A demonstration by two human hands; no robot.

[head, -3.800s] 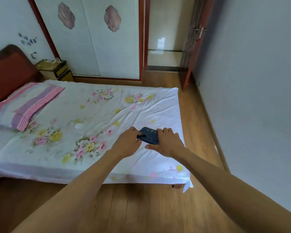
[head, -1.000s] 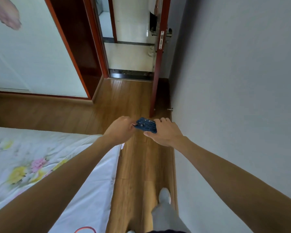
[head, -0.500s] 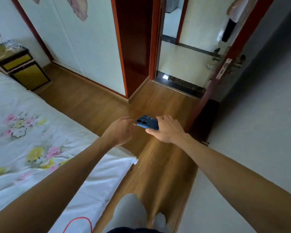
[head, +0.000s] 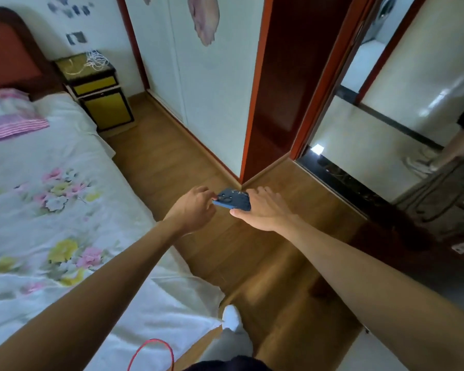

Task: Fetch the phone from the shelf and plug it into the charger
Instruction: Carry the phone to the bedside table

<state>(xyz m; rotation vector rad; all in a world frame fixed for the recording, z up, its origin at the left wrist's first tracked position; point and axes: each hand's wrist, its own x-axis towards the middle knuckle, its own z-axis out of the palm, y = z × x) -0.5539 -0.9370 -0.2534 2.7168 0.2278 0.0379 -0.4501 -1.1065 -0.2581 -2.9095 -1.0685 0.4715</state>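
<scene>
Holding a dark blue phone (head: 233, 201) out in front at arm's length, the person has both arms stretched over the wooden floor (head: 265, 263) beside the bed (head: 51, 210). The right hand (head: 263, 210) grips the phone's right end, fingers (head: 260, 192) curled over the top edge and thumb underneath, while the left hand (head: 193, 210) pinches the opposite end, its fingers closed on the corner nearest the camera bump. The phone is tilted, back side up, in the air between the two hands and well above the floor. The bed, spread with a flowered white sheet, lies to the left, a pink striped pillow (head: 8, 119) at its head. In the far corner by the headboard stands a yellow nightstand (head: 97, 95) with a tangle of white cable (head: 94, 60) lying on top. A white wardrobe (head: 206, 89) with red trim runs along the wall, and an open doorway (head: 359, 116) is on the right. A white-socked foot (head: 232, 317) shows below.
</scene>
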